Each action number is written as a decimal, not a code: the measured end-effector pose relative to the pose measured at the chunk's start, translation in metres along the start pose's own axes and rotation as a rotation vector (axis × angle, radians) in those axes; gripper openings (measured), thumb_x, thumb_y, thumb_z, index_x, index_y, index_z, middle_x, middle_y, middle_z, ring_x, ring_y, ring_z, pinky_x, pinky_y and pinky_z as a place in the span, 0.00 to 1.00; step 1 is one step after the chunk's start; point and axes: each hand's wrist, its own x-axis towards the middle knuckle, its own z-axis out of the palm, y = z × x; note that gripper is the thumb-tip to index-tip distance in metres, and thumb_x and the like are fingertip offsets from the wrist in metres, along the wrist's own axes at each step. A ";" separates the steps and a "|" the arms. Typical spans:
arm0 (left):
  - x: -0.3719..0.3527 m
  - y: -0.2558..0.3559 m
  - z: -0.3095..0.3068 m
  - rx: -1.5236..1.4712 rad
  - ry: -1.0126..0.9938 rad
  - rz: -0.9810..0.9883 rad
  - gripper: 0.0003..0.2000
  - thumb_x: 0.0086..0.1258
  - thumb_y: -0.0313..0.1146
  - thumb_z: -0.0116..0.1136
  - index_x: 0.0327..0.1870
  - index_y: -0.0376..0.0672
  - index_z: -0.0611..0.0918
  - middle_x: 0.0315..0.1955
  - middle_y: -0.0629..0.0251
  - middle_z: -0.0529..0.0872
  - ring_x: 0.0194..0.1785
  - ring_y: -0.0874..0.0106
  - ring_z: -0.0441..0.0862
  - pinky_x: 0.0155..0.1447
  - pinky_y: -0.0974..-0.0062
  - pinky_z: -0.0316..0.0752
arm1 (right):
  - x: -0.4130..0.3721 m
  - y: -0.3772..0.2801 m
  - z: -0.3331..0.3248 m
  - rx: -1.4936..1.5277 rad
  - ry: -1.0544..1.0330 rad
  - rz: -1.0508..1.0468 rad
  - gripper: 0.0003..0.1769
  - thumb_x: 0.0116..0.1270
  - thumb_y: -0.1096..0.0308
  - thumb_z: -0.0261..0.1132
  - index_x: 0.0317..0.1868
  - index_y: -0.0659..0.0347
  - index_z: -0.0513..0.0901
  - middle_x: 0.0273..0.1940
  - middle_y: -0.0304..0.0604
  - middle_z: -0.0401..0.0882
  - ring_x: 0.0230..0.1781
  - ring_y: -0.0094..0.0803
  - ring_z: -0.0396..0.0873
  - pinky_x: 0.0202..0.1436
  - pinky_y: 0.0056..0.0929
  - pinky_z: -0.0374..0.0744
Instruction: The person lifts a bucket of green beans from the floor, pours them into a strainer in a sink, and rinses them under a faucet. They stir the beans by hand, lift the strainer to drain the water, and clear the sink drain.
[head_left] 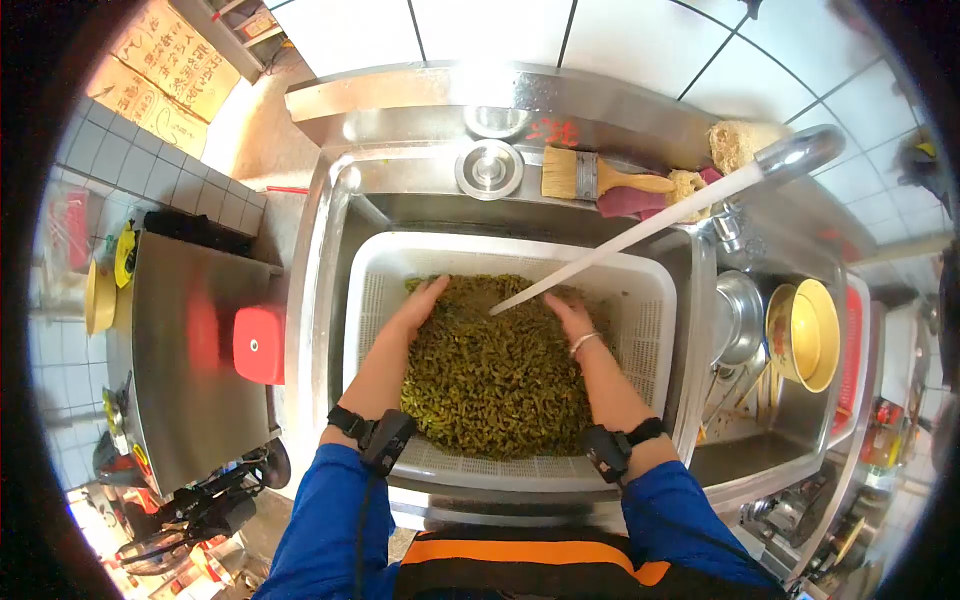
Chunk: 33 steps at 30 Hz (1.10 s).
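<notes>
Chopped greens [495,390], one heap: in a white perforated basket [470,239], set within the stainless-steel sink [312,280]. Left hand [424,303] and right hand [572,320]: well apart, one at either side of the heap's far part, fingers against the greens; whether they grip any pieces, cannot tell. Heap lies between the hands and extends back toward the person, between the forearms; neither hand clearly nearer. Basket's long axis: left to right, across the person. Heap: no marked long axis; pieces point in mixed directions. Metal spout [800,150]: right, beyond the basket; white length from it, stream or hose unclear, ends over the heap, between the hands.
</notes>
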 end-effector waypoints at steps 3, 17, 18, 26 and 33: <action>-0.013 0.003 0.018 0.027 -0.229 -0.039 0.44 0.48 0.70 0.40 0.64 0.53 0.49 0.64 0.59 0.42 0.67 0.60 0.37 0.62 0.48 0.36 | -0.003 -0.004 0.025 -0.053 -0.139 0.137 0.61 0.39 0.35 0.62 0.62 0.71 0.44 0.62 0.58 0.46 0.64 0.43 0.47 0.62 0.41 0.51; -0.033 0.002 -0.028 0.348 -0.453 0.377 0.26 0.58 0.49 0.51 0.50 0.37 0.71 0.46 0.59 0.74 0.47 0.70 0.72 0.50 0.74 0.65 | -0.034 -0.023 -0.057 -0.540 -0.149 -0.451 0.24 0.53 0.57 0.61 0.47 0.63 0.73 0.48 0.48 0.71 0.51 0.36 0.69 0.53 0.31 0.66; -0.021 -0.003 -0.032 0.358 -0.178 0.402 0.26 0.58 0.48 0.50 0.51 0.36 0.70 0.49 0.55 0.72 0.50 0.65 0.71 0.52 0.71 0.64 | -0.015 -0.012 -0.064 -0.530 0.102 -0.365 0.25 0.53 0.57 0.61 0.48 0.62 0.73 0.47 0.49 0.72 0.50 0.39 0.69 0.53 0.31 0.66; 0.018 0.008 0.009 0.439 0.257 0.242 0.30 0.59 0.51 0.46 0.54 0.33 0.66 0.52 0.49 0.68 0.55 0.58 0.67 0.56 0.66 0.61 | 0.029 0.016 0.004 -0.549 0.320 -0.168 0.35 0.49 0.46 0.58 0.54 0.61 0.67 0.54 0.51 0.66 0.54 0.46 0.65 0.57 0.46 0.60; -0.012 0.019 0.028 0.526 -0.438 0.230 0.27 0.56 0.49 0.49 0.54 0.43 0.70 0.47 0.54 0.73 0.47 0.64 0.71 0.50 0.68 0.66 | -0.016 -0.013 0.042 -0.771 -0.149 -0.167 0.33 0.53 0.44 0.55 0.54 0.56 0.68 0.55 0.47 0.65 0.52 0.44 0.67 0.55 0.40 0.65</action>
